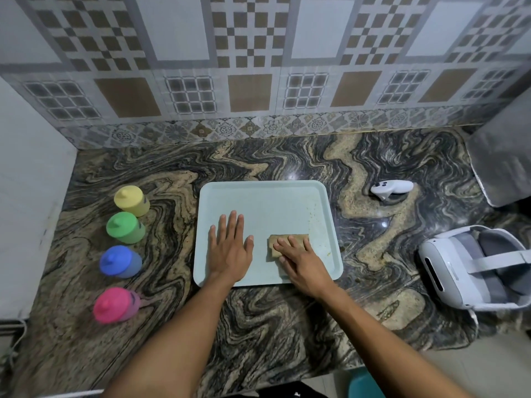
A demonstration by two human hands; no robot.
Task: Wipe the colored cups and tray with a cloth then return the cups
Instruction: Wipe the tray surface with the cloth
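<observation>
1. The right hand (301,265) presses the cloth (273,251) under flat fingers onto the lower right of the tray (264,202). The cloth's long side runs left to right.
2. The left hand (230,251), fingers spread flat, steadies the tray just beside it.
3. Specks (311,215) dot the tray's right edge, above the cloth, so the right hand is nearer.
4. The cups (125,227) stand on the tabletop (287,326) at the frame's left.
</observation>
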